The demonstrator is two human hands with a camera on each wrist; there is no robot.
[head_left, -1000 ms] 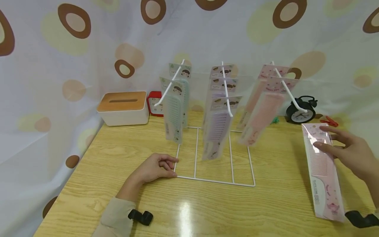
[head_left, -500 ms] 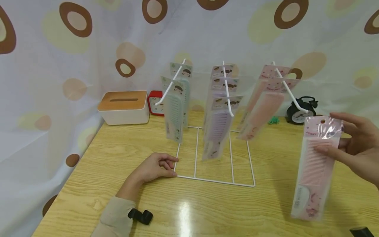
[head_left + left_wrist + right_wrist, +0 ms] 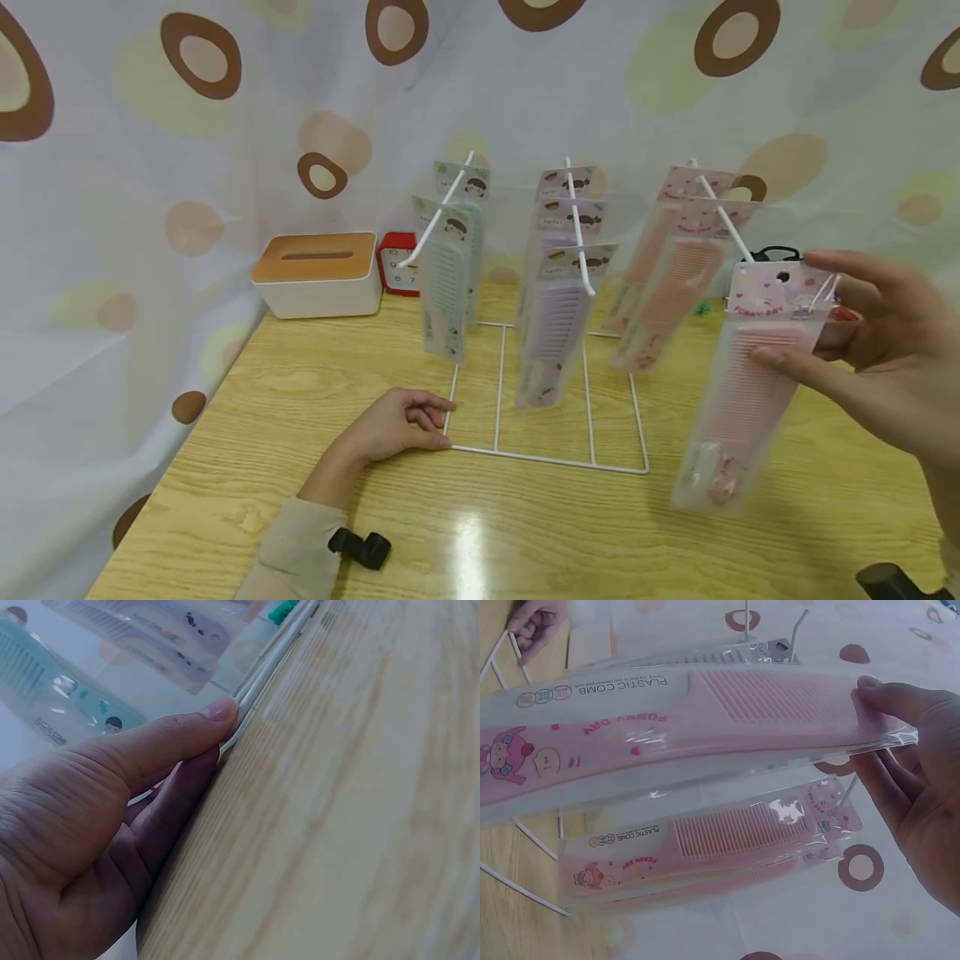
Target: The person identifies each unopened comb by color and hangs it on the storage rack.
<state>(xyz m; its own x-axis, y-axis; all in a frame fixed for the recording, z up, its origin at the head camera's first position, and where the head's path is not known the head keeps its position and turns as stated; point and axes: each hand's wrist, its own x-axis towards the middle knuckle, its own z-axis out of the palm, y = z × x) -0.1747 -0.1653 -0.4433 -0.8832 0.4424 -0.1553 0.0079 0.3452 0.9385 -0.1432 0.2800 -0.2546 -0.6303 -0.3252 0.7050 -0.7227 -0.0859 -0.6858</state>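
Observation:
My right hand (image 3: 885, 358) pinches a packaged pink comb (image 3: 750, 383) near its top card, thumb on the front and fingers behind. The pack hangs tilted over the table, its hole at the top, overlapping the end of the rack's right prong in the head view. At the near left corner of the white wire rack (image 3: 547, 459), my left hand (image 3: 393, 425) pinches the base wire between thumb and fingers. Two pink comb packs (image 3: 682, 275) hang on the right prong. Purple comb packs (image 3: 558, 321) fill the middle prong, and two mint comb packs (image 3: 444, 287) the left.
Behind the rack, a tissue box (image 3: 318, 287) with a wooden lid stands at the left beside a red clock (image 3: 397, 265). A black alarm clock (image 3: 776, 252) is mostly hidden behind the held pack. A small green item (image 3: 702, 308) lies at the back.
The right hand has raised the pink comb pack off the right side of the table and carried it leftward toward the right prong. The left hand has stayed on the rack's corner.

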